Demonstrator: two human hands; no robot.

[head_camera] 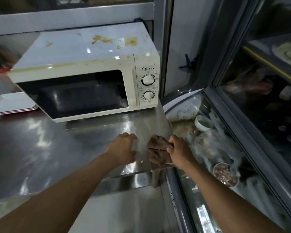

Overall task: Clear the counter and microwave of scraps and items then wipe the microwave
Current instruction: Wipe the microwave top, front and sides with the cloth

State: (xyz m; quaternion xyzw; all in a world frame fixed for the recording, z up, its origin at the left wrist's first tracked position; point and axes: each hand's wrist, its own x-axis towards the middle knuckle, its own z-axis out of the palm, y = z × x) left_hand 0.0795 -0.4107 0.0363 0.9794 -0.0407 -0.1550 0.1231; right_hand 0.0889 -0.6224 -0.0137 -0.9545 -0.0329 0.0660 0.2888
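The microwave [84,71] fills the upper middle of the frame with its door shut, and its white top is smeared with yellow-brown stains toward the back and along the front edge, so I judge the wiping has not reached it yet. The steel desk [40,148] in front of it looks bare of scraps, apart from one small white fleck near its front edge, so the clearing seems mostly done. My right hand [179,149], lower centre-right, has its grip closed around a bunched brown cloth [158,152] at the desk's right corner, some of it hanging over the edge. My left hand [123,148] lies just beside the cloth, knuckles up, fingers curled loosely on the steel, holding nothing. White trays [13,103] are stacked at the left edge.
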